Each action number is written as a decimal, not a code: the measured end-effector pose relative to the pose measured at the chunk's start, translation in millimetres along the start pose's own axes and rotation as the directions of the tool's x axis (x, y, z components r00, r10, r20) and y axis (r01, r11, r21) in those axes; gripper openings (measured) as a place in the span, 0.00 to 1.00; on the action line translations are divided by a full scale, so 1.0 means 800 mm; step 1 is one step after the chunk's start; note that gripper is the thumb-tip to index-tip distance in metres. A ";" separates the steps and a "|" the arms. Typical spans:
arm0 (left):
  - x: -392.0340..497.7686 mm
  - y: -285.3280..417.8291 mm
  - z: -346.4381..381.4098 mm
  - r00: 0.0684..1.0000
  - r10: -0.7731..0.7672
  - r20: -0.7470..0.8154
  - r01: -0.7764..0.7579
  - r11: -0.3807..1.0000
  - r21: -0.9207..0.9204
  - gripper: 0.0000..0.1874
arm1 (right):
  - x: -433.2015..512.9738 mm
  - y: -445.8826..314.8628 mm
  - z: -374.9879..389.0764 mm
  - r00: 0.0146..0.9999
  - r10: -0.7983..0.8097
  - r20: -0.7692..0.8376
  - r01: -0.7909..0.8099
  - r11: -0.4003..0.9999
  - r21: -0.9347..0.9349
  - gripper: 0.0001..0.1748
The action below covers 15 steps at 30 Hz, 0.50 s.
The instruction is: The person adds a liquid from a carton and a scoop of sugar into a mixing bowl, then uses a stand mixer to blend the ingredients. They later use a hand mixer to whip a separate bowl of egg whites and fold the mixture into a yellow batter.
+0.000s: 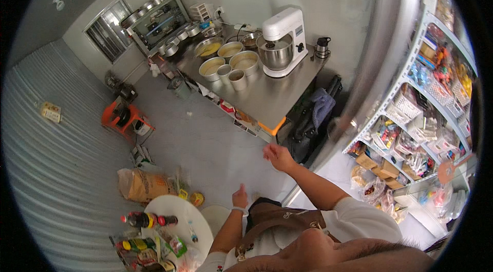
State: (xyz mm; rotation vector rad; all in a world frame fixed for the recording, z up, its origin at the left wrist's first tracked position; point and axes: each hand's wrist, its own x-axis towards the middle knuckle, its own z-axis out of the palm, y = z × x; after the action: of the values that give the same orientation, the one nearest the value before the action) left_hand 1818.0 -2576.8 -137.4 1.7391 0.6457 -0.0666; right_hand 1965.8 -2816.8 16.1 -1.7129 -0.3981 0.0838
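Note:
My right hand hangs over the floor just off the near corner of the steel worktable, fingers loosely bent and nothing seen in it. Lower down, my left hand is held in front of my body, also with nothing visible in it. A band circles that wrist. On the worktable stands a white stand mixer with a steel bowl. Several round cake tins are grouped beside it, and a bowl of yellow mixture sits behind them. Both hands are apart from all these things.
Shelves with baskets of packaged goods rise at the right, past a door frame. At the lower left a round white table carries bottles. Nearby are a paper sack and an orange stool. Orange edging covers the worktable's corner.

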 end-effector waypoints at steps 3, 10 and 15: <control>0.067 0.042 -0.030 0.990 -0.135 -0.032 0.125 0.968 -0.216 0.35 | 0.156 0.036 0.008 0.942 0.025 -0.335 0.064 0.965 0.253 0.14; 0.283 0.282 -0.058 0.898 0.409 0.163 -0.433 0.887 0.160 0.26 | 0.414 0.161 -0.169 0.494 0.263 -0.829 0.112 0.926 0.360 0.14; 0.399 0.569 0.016 0.498 0.764 0.409 -0.844 0.535 0.029 0.11 | 0.488 0.237 -0.330 0.415 0.360 -0.835 0.008 0.917 0.399 0.13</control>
State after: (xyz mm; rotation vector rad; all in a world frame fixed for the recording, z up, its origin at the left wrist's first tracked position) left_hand 2296.7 -2523.9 140.5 2.0313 -0.5380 0.2239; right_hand 2445.3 -2969.7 -53.4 -1.1940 0.6149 -0.5895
